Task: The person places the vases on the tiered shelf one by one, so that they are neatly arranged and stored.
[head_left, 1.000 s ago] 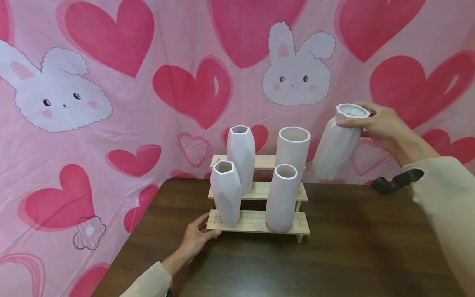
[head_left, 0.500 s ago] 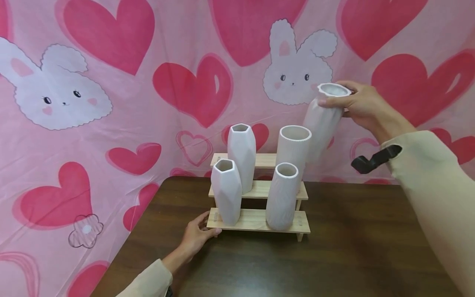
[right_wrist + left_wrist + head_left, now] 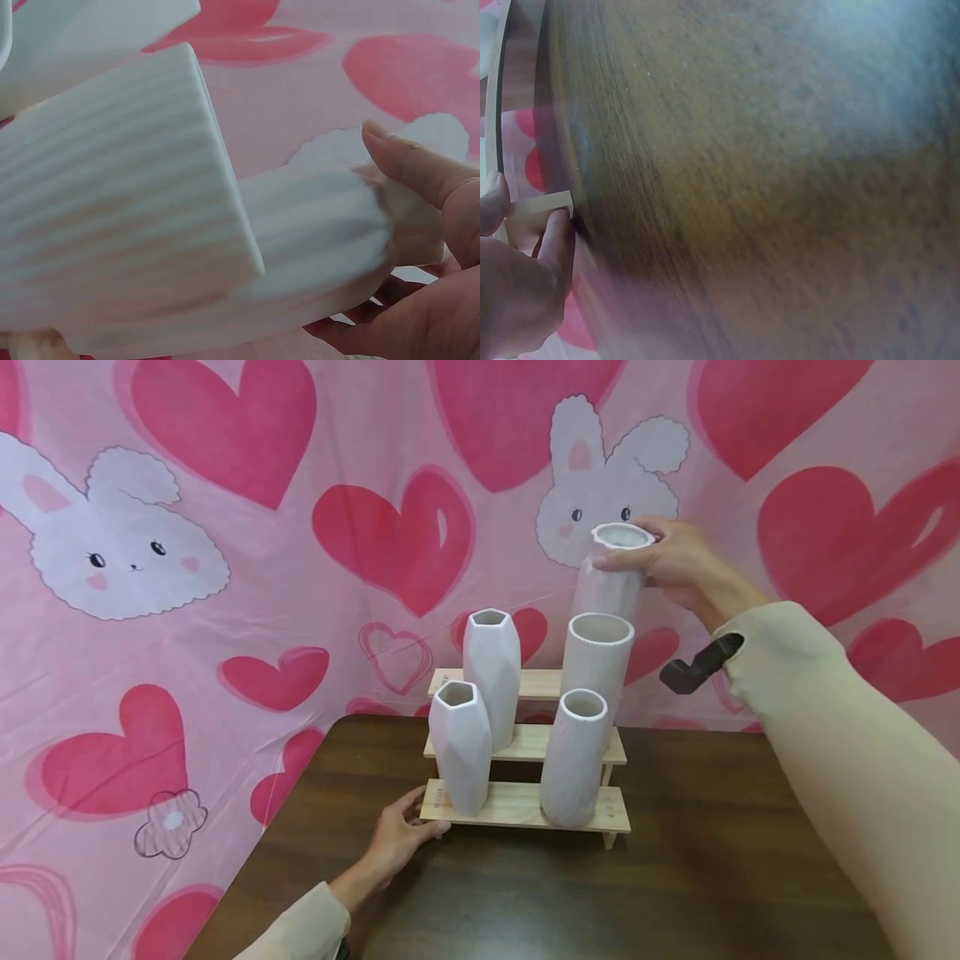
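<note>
My right hand (image 3: 678,560) grips a white fluted vase (image 3: 609,589) by its neck, just below the scalloped rim. The vase is held over the back right of a three-tier wooden stand (image 3: 510,797); its lower part is hidden behind a white cylindrical vase (image 3: 597,664). In the right wrist view, that ribbed cylinder (image 3: 127,195) overlaps the held vase (image 3: 315,217). My left hand (image 3: 397,837) holds the left end of the stand's lowest tier. The left wrist view shows its fingers at a wooden leg (image 3: 544,202).
On the middle tier's left stands a faceted white vase (image 3: 492,672). Another faceted vase (image 3: 463,760) and a rounded white vase (image 3: 573,768) occupy the lowest tier. The dark wooden table (image 3: 712,827) backs onto a pink cloth (image 3: 300,568) with hearts and rabbits.
My right hand has carried the fluted vase leftward and up, from right of the stand to behind the cylindrical vase, and the vase is more upright. My left hand has stayed put.
</note>
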Tool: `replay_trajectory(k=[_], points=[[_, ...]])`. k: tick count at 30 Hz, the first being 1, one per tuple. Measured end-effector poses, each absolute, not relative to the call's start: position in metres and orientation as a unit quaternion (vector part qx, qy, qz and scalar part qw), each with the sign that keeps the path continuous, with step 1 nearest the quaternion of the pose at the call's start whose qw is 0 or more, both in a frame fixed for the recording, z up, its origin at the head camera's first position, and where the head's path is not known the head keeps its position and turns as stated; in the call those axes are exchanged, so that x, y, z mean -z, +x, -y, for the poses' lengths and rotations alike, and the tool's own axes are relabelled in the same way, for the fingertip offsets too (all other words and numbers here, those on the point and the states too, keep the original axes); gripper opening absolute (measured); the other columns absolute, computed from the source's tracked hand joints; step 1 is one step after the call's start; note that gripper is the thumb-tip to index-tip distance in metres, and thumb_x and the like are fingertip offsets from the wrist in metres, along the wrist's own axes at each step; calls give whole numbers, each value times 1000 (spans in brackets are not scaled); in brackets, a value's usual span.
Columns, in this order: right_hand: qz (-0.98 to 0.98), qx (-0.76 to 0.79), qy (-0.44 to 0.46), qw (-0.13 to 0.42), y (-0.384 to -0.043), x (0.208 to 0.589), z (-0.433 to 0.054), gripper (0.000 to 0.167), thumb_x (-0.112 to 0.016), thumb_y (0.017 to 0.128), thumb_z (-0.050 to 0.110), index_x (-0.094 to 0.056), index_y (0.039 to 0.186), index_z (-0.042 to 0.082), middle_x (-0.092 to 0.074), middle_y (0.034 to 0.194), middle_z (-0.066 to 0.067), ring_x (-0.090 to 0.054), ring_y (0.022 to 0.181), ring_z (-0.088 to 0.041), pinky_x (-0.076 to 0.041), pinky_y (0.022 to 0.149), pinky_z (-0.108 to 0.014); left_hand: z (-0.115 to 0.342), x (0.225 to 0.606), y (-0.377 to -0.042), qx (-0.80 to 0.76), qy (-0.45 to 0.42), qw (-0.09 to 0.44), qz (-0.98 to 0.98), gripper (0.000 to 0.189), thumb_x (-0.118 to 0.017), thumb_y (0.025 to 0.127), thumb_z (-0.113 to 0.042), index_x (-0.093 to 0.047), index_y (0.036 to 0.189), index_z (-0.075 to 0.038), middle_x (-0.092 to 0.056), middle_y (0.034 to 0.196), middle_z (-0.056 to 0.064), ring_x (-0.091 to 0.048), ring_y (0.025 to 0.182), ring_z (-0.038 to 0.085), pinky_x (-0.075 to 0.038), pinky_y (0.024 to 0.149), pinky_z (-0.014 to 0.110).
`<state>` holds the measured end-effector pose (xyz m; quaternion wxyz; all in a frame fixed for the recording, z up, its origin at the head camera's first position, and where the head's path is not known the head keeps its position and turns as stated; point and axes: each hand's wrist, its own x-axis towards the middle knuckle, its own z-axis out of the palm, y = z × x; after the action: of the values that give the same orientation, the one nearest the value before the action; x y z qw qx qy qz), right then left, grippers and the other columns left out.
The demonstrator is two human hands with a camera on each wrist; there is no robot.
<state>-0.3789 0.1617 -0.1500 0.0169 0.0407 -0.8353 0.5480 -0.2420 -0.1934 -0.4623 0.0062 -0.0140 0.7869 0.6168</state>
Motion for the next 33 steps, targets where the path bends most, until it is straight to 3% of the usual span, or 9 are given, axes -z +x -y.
replay_trajectory(k=[8,20,33], points=[[836,-547,41,5,-385,146,-133,86,-86,70,40,-43,144,28,-48,133,-2,-47,117,-23,-39,104,-45,195,462,-243,-617,-10,11,-787,72,-79,79,-9,-42,140,3,-60,121,22,-67,87,22,-57,73,33],[875,-479,68,-24,-384,148,-92,94,-82,69,53,-35,148,34,-49,136,1,-47,121,-21,-37,104,-45,196,462,-242,-614,-19,15,-789,72,-79,78,-10,-43,140,2,-61,121,21,-67,85,21,-57,73,32],[834,-545,77,-33,-390,155,-59,79,-86,73,28,-47,141,19,-53,126,-3,-51,111,-21,-44,96,-38,197,461,-240,-613,-12,20,-790,73,-79,79,-11,-42,140,4,-61,120,22,-66,84,20,-57,72,31]])
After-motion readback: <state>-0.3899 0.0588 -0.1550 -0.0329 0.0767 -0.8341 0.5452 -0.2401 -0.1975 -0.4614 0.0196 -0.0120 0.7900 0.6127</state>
